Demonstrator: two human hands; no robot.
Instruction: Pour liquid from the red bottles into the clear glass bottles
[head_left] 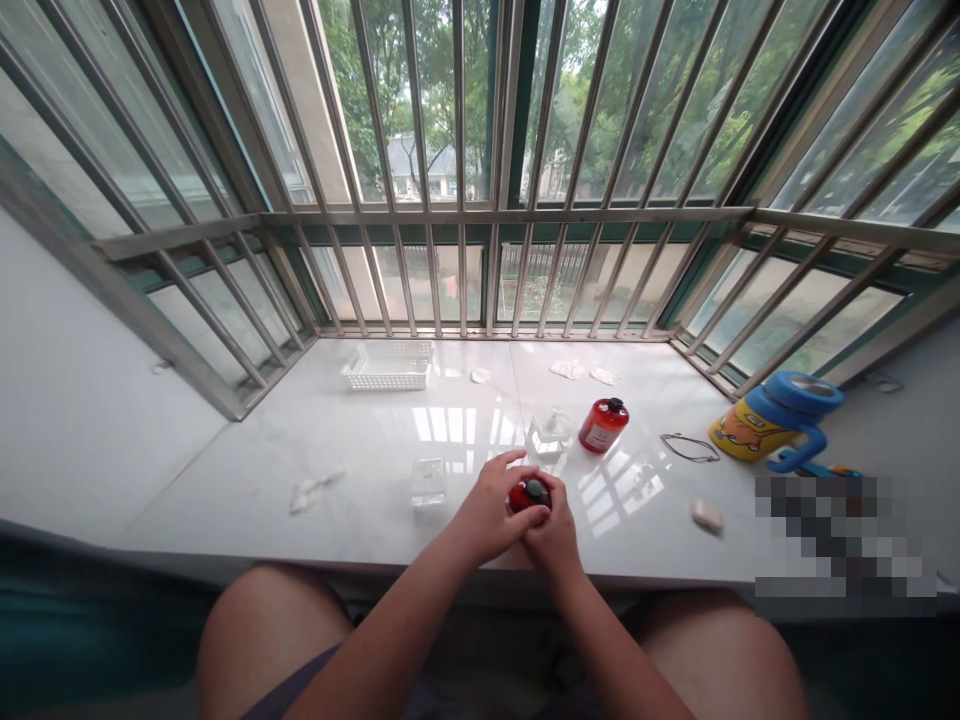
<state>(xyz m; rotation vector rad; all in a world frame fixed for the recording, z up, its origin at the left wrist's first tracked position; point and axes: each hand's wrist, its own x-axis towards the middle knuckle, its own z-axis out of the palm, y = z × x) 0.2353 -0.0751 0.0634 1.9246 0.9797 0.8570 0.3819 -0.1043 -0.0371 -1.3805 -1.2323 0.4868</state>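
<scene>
Bottle (529,494), small, red, black-capped, held over the tabletop (360,450) front edge. Left hand (491,512) and right hand (553,530) both clamped round its body, left fingers beside the cap. Judged light, rigid and smooth, possibly slippery; hold the body, twist the cap.

No writing can be read anywhere. The red bottle (603,424) lying at about one o'clock from the hands carries a pale label, but its print is too small and blurred to make out. The yellow and blue cup (772,421) at two o'clock shows a printed cartoon picture with no legible words. The small red bottle (529,494) held between both hands shows no lettering that can be made out.
</scene>
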